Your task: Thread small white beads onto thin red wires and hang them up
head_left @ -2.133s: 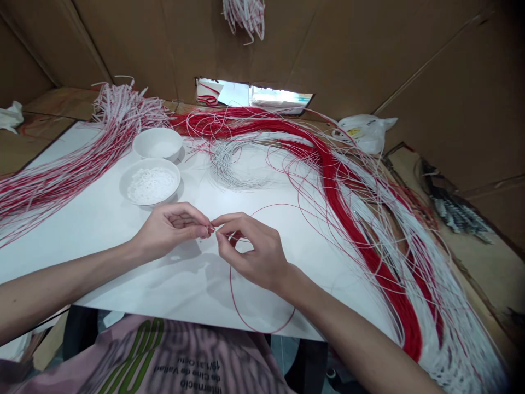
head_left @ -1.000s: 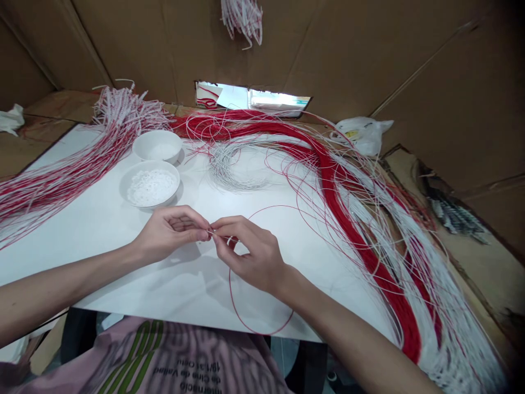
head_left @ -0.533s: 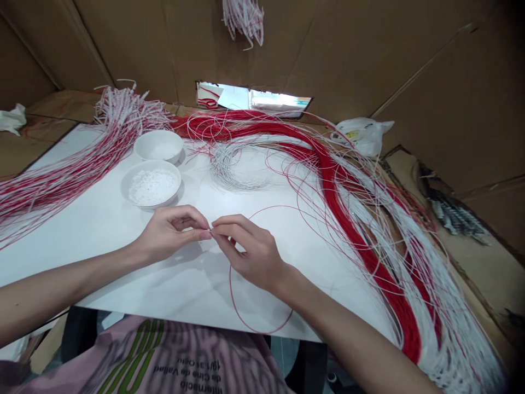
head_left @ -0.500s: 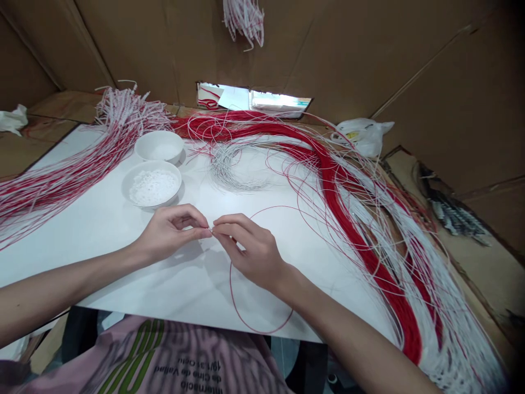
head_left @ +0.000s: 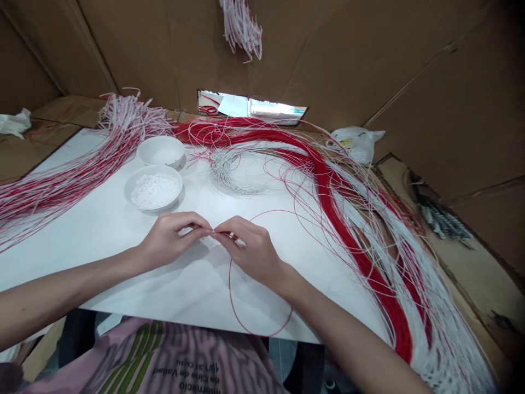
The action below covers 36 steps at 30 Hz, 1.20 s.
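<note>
Head view: left hand (head_left: 170,238) and right hand (head_left: 254,247) meet, fingers pinched tight, looks like on a thin red wire-like cord (head_left: 231,290); its loop curves bodyward of the right fingers, so that hand's closer tbh.

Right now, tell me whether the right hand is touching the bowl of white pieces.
Apart: the head view shows bare white tabletop between the right hand and the bowl of white pieces.

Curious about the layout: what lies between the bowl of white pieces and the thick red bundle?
In the head view, a loose coil of pale strands lies between the bowl and the bundle, with thin red strands nearer the bundle.
</note>
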Motion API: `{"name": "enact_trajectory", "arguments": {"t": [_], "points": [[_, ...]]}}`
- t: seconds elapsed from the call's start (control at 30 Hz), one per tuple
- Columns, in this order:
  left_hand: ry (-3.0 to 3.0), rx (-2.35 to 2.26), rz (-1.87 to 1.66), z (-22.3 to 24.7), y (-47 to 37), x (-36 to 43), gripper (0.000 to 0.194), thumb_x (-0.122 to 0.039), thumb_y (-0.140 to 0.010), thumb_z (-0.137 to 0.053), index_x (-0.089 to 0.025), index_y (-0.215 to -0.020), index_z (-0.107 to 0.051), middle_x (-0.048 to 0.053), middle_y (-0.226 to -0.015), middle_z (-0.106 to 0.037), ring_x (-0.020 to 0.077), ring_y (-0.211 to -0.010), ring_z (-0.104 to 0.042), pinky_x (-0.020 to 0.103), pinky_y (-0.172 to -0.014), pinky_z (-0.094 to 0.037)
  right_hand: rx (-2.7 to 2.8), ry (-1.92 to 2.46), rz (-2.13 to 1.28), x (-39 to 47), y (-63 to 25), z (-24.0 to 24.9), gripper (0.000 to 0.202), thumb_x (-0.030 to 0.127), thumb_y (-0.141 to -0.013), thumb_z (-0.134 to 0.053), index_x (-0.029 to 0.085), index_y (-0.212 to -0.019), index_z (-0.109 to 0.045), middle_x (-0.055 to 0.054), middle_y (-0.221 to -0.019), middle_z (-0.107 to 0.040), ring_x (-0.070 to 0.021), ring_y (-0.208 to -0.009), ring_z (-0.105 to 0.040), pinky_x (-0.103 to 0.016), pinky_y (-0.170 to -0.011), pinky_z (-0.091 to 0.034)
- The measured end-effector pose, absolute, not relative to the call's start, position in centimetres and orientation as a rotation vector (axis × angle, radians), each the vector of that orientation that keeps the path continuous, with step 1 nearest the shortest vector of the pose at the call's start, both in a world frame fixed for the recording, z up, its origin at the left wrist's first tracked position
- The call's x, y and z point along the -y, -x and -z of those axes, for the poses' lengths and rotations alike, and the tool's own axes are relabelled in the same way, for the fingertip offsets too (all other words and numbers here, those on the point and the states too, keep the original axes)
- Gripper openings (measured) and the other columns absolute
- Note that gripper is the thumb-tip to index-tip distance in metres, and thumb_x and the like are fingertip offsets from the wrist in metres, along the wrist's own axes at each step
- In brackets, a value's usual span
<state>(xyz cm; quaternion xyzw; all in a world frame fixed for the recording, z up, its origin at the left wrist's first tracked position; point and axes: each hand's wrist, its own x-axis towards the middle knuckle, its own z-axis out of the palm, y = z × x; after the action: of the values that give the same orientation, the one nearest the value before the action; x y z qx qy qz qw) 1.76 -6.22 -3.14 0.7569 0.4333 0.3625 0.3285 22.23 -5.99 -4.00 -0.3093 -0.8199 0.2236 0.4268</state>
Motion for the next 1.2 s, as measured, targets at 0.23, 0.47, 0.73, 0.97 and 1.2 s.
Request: {"name": "enact_trajectory", "arguments": {"t": [0.23,0.47,0.73,0.97,1.2], "points": [[-1.907,-1.205,-0.913,3.2,-2.1,6.1,0.015,-0.029,-0.086,-0.064,-0.018,-0.082,-0.072,0.004,-0.079,-0.074,0.0148,-0.071,-0.066,0.023,-0.064,-0.048,2.017,0.823,-0.639,6.1,-22.1,4.0,0.008,0.025,-0.091,-0.061,0.017,-0.093,-0.062,-0.003,-0.084,-0.068,-0.0124,-0.074,-0.065,-0.024,-0.065,-0.055],[-1.805,-1.222,-0.91,2.9,-2.0,5.8,0.016,-0.031,-0.084,-0.065,-0.017,-0.08,-0.071,0.004,-0.076,-0.073,0.0148,-0.07,-0.066,0.023,-0.063,-0.05,2.012,0.871,-0.636,6.0,-22.5,3.7,0.006,0.018,-0.089,-0.06,0.017,-0.086,-0.064,-0.001,-0.077,-0.07,-0.0109,-0.067,-0.064,-0.022,-0.063,-0.053],[-1.727,-1.299,-1.037,3.0,-1.4,5.2,0.017,-0.033,-0.084,-0.066,-0.016,-0.085,-0.068,0.005,-0.081,-0.071,0.0159,-0.074,-0.065,0.026,-0.069,-0.05,2.221,1.021,-0.381,4.4,-23.8,3.5,0.01,0.008,-0.075,-0.055,0.018,-0.076,-0.057,-0.003,-0.073,-0.063,-0.0156,-0.067,-0.058,-0.029,-0.065,-0.047],[-1.737,-1.27,-1.06,3.3,-1.4,5.0,0.015,-0.031,-0.084,-0.067,-0.016,-0.085,-0.068,0.004,-0.081,-0.071,0.0149,-0.075,-0.064,0.025,-0.07,-0.05,2.224,1.102,-0.516,4.1,-24.0,3.8,0.034,-0.002,-0.066,-0.049,0.019,-0.092,-0.057,-0.004,-0.087,-0.065,-0.0191,-0.083,-0.061,-0.033,-0.075,-0.049],[-1.891,-1.216,-0.959,4.0,-2.1,5.2,0.017,-0.032,-0.087,-0.064,-0.017,-0.084,-0.07,0.003,-0.081,-0.073,0.0144,-0.074,-0.065,0.024,-0.067,-0.049,1.963,0.988,-0.788,5.8,-21.9,4.0,0.008,0.025,-0.091,-0.059,0.02,-0.095,-0.063,-0.003,-0.088,-0.069,-0.0144,-0.078,-0.065,-0.027,-0.073,-0.052]]}}
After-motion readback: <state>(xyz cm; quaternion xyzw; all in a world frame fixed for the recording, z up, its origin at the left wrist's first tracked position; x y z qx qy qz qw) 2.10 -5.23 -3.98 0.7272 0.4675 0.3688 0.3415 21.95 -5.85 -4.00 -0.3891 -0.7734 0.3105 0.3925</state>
